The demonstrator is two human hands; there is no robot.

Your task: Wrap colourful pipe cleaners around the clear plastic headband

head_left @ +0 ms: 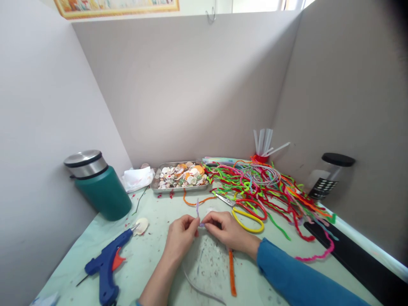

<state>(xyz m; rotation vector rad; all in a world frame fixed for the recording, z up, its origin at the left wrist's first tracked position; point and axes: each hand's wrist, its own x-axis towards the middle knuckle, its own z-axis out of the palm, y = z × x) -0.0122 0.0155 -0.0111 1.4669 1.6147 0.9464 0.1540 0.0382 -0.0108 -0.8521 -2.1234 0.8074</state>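
Both hands meet over the middle of the table. My left hand (181, 236) pinches a thin purple pipe cleaner (197, 208), whose free end sticks up above the fingertips. My right hand (226, 229) is closed on the same pipe cleaner from the other side, with only a short piece showing between the hands. Under my right wrist an orange pipe cleaner (232, 274) runs toward the front. Scissors (244, 212) with red and yellow handles lie just beyond my right hand. A grey cord (200, 289) curves below my hands.
Pipe cleaners (255, 182) of many colours heap at the back right, beside a metal tray (180, 190) of shells. A blue glue gun (108, 263) rests at left, its tip at a shell (142, 225). A green bottle (103, 193) and a black-lidded jar (328, 178) stand at the sides.
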